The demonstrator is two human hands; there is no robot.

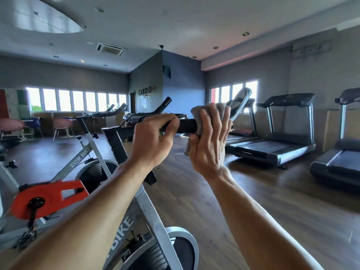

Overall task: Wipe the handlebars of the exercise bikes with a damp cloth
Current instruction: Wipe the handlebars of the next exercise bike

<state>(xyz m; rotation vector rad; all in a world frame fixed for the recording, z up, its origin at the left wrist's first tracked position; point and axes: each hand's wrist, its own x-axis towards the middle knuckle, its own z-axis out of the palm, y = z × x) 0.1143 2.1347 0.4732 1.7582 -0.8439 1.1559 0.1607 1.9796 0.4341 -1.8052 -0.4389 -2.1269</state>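
our left hand (153, 139) curls around the black handlebar (185, 125). our right hand (209, 141) clamps the grey cloth (198, 112) around it. we read "bike" on the frame (124, 228) and "cardio" on the wall (145, 91).

**Cardio room at a gym**

Spin bikes (109, 172) stand in rows on a wood-look floor (253, 191), with treadmills (272, 141) lined along windows (78, 100). A grey wall carries a "CARDIO" sign (146, 91); pink chairs (62, 123) sit at the far side.
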